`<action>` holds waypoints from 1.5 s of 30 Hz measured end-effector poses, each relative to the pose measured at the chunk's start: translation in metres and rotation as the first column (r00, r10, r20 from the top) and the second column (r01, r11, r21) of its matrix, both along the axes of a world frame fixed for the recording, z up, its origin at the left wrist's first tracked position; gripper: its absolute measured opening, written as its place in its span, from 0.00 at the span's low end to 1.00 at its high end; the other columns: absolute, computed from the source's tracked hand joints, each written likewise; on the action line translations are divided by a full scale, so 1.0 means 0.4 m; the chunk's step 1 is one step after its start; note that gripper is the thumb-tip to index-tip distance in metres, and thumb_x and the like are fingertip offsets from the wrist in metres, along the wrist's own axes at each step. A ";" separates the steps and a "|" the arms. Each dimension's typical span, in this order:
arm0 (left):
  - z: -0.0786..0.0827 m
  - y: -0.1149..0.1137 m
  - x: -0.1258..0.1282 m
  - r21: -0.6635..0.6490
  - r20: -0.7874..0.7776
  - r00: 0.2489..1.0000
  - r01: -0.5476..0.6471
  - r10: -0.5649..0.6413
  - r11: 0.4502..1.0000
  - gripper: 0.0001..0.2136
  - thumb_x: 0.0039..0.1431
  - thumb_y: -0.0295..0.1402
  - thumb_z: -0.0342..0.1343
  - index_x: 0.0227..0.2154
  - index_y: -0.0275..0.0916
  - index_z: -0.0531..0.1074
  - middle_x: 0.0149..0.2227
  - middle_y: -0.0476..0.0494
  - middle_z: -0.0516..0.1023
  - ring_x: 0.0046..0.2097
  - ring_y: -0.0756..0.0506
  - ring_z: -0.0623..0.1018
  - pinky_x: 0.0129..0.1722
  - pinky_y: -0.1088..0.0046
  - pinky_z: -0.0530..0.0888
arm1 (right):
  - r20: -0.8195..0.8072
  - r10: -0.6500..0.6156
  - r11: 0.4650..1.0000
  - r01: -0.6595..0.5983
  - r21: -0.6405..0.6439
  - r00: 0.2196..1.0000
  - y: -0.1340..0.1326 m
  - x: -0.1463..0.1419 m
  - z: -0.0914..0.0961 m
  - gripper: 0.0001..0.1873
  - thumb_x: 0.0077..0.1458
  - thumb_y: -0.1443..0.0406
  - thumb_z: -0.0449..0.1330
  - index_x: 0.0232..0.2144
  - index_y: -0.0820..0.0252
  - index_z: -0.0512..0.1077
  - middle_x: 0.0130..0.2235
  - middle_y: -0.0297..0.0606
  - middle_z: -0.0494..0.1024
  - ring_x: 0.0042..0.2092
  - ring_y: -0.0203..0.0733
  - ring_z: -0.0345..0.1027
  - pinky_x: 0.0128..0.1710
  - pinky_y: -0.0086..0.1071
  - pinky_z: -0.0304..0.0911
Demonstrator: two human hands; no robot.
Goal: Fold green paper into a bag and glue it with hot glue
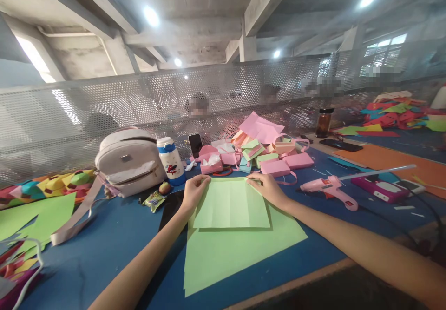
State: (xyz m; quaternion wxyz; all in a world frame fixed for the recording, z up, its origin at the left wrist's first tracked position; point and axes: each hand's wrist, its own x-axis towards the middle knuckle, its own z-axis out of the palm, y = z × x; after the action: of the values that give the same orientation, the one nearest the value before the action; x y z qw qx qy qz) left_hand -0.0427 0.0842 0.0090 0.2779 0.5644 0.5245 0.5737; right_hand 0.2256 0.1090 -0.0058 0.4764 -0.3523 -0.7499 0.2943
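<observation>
A creased sheet of light green paper is held at its far edge between my two hands. My left hand pinches its far left corner, and my right hand pinches the far right corner. Several vertical fold lines run across the sheet. Beneath it, larger green paper sheets lie stacked on the blue tabletop. Both hands are closed, with the fingertips on the paper's edge.
Past my hands is a pile of pink and green paper boxes. A pink glue gun lies right, near a purple device. Left stand a white backpack and a water bottle. A perforated metal screen runs behind.
</observation>
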 end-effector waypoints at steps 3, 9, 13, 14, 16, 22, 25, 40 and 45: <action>0.006 -0.005 0.006 -0.016 0.047 0.999 0.022 -0.021 1.000 0.22 0.39 0.50 0.69 0.29 0.34 0.80 0.28 0.44 0.81 0.28 0.47 0.75 0.25 0.77 0.66 | -0.034 -0.008 0.999 0.007 -0.036 0.999 0.014 0.002 -0.004 0.17 0.56 0.52 0.57 0.29 0.59 0.76 0.33 0.40 0.80 0.37 0.50 0.72 0.36 0.35 0.64; 0.008 -0.012 0.013 -0.057 0.170 0.984 0.070 -0.059 0.996 0.26 0.37 0.50 0.71 0.33 0.34 0.79 0.27 0.47 0.80 0.26 0.50 0.75 0.25 0.78 0.67 | -0.120 -0.011 0.986 -0.009 -0.167 0.993 0.029 0.001 -0.018 0.24 0.54 0.45 0.58 0.29 0.61 0.76 0.27 0.37 0.77 0.35 0.47 0.70 0.33 0.33 0.63; 0.005 -0.012 0.008 -0.100 0.251 0.965 0.109 -0.081 0.989 0.27 0.35 0.49 0.72 0.36 0.35 0.77 0.26 0.49 0.80 0.25 0.50 0.75 0.25 0.78 0.69 | -0.171 0.003 0.969 -0.044 -0.241 0.985 0.020 0.001 -0.021 0.26 0.54 0.43 0.57 0.31 0.61 0.75 0.27 0.36 0.76 0.33 0.45 0.69 0.32 0.33 0.63; 0.004 -0.011 0.006 -0.115 0.270 0.959 0.120 -0.086 0.986 0.28 0.35 0.48 0.73 0.37 0.35 0.77 0.26 0.49 0.79 0.25 0.50 0.75 0.25 0.78 0.69 | -0.181 0.005 0.965 -0.052 -0.255 0.983 0.018 0.002 -0.021 0.27 0.54 0.42 0.57 0.31 0.61 0.75 0.27 0.36 0.76 0.33 0.45 0.69 0.32 0.33 0.62; 0.003 -0.009 0.003 -0.151 0.306 0.946 0.156 -0.104 0.976 0.29 0.35 0.48 0.73 0.39 0.35 0.76 0.26 0.49 0.80 0.25 0.50 0.76 0.25 0.78 0.70 | -0.199 0.010 0.958 -0.066 -0.278 0.980 0.015 0.002 -0.019 0.27 0.52 0.42 0.59 0.30 0.60 0.75 0.27 0.36 0.76 0.32 0.45 0.69 0.31 0.33 0.62; -0.007 -0.005 0.009 -0.263 0.358 0.902 0.346 -0.242 0.900 0.33 0.32 0.50 0.74 0.41 0.34 0.76 0.34 0.39 0.83 0.32 0.44 0.81 0.34 0.69 0.77 | -0.217 0.017 0.944 -0.088 -0.318 0.976 0.016 0.006 -0.017 0.26 0.51 0.43 0.59 0.30 0.60 0.73 0.27 0.36 0.76 0.31 0.44 0.69 0.31 0.33 0.61; -0.014 -0.005 0.011 -0.306 0.326 0.900 0.391 -0.291 0.868 0.31 0.33 0.47 0.75 0.39 0.33 0.76 0.35 0.38 0.83 0.33 0.43 0.81 0.36 0.68 0.78 | -0.205 0.010 0.948 -0.074 -0.309 0.979 0.021 0.008 -0.016 0.24 0.53 0.44 0.58 0.29 0.60 0.72 0.28 0.36 0.76 0.32 0.45 0.69 0.31 0.33 0.61; 0.023 -0.076 0.082 -0.492 -0.220 0.791 0.416 -0.572 0.765 0.38 0.36 0.36 0.73 0.56 0.41 0.71 0.30 0.53 0.74 0.33 0.48 0.72 0.33 0.75 0.69 | 0.071 0.517 0.800 -0.452 -0.394 0.853 -0.041 -0.016 0.006 0.19 0.55 0.52 0.62 0.36 0.63 0.78 0.31 0.40 0.79 0.30 0.38 0.70 0.29 0.29 0.64; 0.009 -0.091 0.111 -0.469 -0.364 0.754 0.358 -0.546 0.807 0.42 0.41 0.37 0.70 0.62 0.43 0.63 0.39 0.48 0.75 0.40 0.44 0.73 0.40 0.72 0.69 | 0.162 0.515 0.830 -0.443 -0.339 0.842 -0.058 -0.024 0.014 0.08 0.51 0.62 0.63 0.29 0.63 0.76 0.27 0.34 0.76 0.29 0.36 0.67 0.30 0.27 0.60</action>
State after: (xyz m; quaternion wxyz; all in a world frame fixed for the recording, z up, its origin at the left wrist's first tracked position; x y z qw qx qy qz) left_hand 0.0016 0.0476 0.0126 0.3720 0.7377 0.5195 0.2182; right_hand 0.2162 0.0860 0.0000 0.2332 -0.2506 -0.8165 0.4649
